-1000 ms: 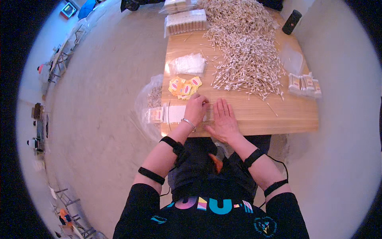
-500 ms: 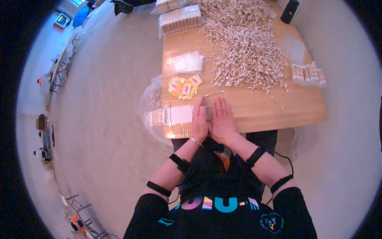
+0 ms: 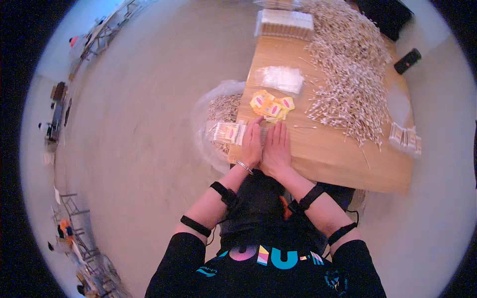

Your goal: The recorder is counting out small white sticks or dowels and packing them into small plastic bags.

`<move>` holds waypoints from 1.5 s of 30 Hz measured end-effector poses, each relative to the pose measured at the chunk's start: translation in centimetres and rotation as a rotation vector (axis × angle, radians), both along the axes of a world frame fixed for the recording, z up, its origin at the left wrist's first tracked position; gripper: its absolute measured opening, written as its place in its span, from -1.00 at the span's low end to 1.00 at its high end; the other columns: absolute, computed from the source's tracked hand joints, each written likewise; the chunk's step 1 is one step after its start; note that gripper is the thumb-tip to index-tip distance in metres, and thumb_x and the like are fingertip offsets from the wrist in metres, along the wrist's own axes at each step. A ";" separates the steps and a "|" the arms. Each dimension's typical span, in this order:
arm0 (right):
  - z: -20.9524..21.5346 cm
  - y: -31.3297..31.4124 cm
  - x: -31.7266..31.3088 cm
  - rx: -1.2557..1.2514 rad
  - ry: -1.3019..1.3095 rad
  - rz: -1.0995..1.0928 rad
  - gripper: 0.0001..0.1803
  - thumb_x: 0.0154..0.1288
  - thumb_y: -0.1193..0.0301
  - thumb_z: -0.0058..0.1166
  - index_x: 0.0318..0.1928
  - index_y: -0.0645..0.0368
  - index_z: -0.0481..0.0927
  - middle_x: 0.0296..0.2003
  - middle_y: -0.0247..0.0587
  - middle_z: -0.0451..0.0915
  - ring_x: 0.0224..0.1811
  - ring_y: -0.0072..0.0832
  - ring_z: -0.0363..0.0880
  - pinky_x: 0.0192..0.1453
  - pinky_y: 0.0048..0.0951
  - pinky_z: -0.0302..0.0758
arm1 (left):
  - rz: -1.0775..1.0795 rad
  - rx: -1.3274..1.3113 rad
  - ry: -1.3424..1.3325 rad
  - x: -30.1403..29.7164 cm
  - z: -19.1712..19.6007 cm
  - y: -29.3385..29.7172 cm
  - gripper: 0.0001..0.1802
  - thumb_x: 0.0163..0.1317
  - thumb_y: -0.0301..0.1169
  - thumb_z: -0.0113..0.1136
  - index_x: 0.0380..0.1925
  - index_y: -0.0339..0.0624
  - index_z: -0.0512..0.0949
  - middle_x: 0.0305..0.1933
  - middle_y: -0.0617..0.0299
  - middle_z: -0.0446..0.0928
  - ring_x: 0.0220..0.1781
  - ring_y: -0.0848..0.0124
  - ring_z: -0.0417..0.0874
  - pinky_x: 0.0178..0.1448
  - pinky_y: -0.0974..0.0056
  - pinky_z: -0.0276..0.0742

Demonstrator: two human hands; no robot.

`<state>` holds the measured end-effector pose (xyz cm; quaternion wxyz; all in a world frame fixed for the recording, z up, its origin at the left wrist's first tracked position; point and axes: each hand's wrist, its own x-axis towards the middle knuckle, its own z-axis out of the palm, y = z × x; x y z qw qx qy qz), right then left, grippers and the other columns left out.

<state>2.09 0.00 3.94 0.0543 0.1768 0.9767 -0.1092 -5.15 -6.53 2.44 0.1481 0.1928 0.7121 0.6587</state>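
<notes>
My left hand (image 3: 251,145) stands on edge at the table's near left corner, fingers stretched out. Beside it, my right hand (image 3: 276,150) lies with its fingers straight and together. A small row of cotton swabs (image 3: 264,135) shows in the narrow gap between the hands, mostly covered by them. Left of my left hand, a clear packet of cotton swabs (image 3: 227,133) with a printed card reaches past the table edge. Yellow and orange cards (image 3: 271,106) lie in a loose pile just beyond my fingertips. One loose cotton swab (image 3: 305,126) lies to their right.
A large heap of cotton swabs (image 3: 348,84) covers the table's far right part. Clear bags (image 3: 282,79) lie beyond the cards, and stacked swab packs (image 3: 285,24) farther back. Filled packets (image 3: 405,138) and a black cylinder (image 3: 407,61) are at right. A swab-filled plastic bag (image 3: 218,105) hangs at left.
My view has turned, so the table appears farther right. Both hands have moved left across the table, and my left hand now covers most of the white strip beside the packet.
</notes>
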 end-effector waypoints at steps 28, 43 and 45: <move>-1.3 -4.5 -3.0 -0.015 0.150 0.066 -0.07 0.27 -0.02 -0.22 0.29 0.56 -0.19 0.33 0.38 -0.24 0.42 0.12 -0.38 0.45 -0.02 -0.36 | -0.188 -0.216 -0.167 -10.4 -5.2 -10.7 -0.49 0.38 -0.21 -0.20 0.23 -0.29 0.19 0.18 0.00 0.39 0.22 0.28 0.38 0.30 0.28 0.24; -0.6 -5.7 -3.8 -0.084 0.195 0.134 -0.05 0.20 0.06 -0.04 0.27 0.57 -0.16 0.31 0.40 -0.20 0.41 0.16 -0.33 0.44 -0.01 -0.32 | -0.107 0.156 -0.423 -8.5 -3.0 -9.3 -0.59 0.42 -0.26 -0.26 0.09 -0.34 0.33 0.06 0.07 0.49 0.08 0.37 0.50 0.19 0.30 0.40; -0.6 -5.7 -4.1 -0.105 0.212 0.139 -0.05 0.19 0.06 -0.04 0.27 0.56 -0.17 0.31 0.40 -0.20 0.41 0.17 -0.33 0.44 -0.01 -0.32 | -0.118 0.155 -0.397 -8.4 -2.9 -9.3 -0.59 0.41 -0.26 -0.26 0.09 -0.33 0.33 0.07 0.07 0.48 0.08 0.37 0.50 0.18 0.29 0.40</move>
